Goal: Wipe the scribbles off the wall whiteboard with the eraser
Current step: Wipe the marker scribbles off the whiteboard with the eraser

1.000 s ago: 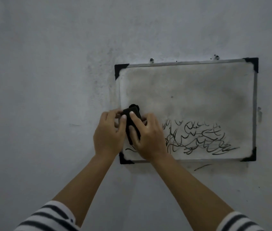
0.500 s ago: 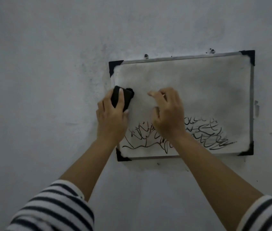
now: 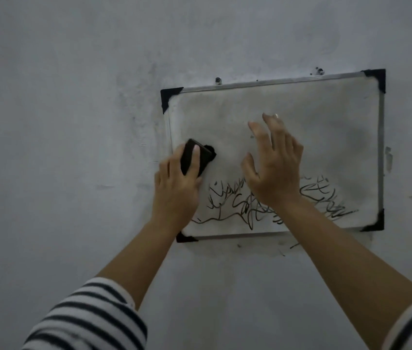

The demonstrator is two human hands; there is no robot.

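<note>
The light, stiff-backed eraser (image 3: pixel 196 157), gripped across its back by the left hand (image 3: pixel 177 183), should slide easily; the right hand (image 3: pixel 273 170) hovers open.

bare upper whiteboard (image 3: pixel 326 117), right hand (image 3: pixel 274 170) covering middle scribbles (image 3: pixel 227 200)

No legible text (mere scribbles (image 3: pixel 326 207))

Grey, smudged wall (image 3: pixel 73 122) — the whiteboard (image 3: pixel 326 137) hangs on it, slightly tilted, under 2 screws (image 3: pixel 217 80).
</note>
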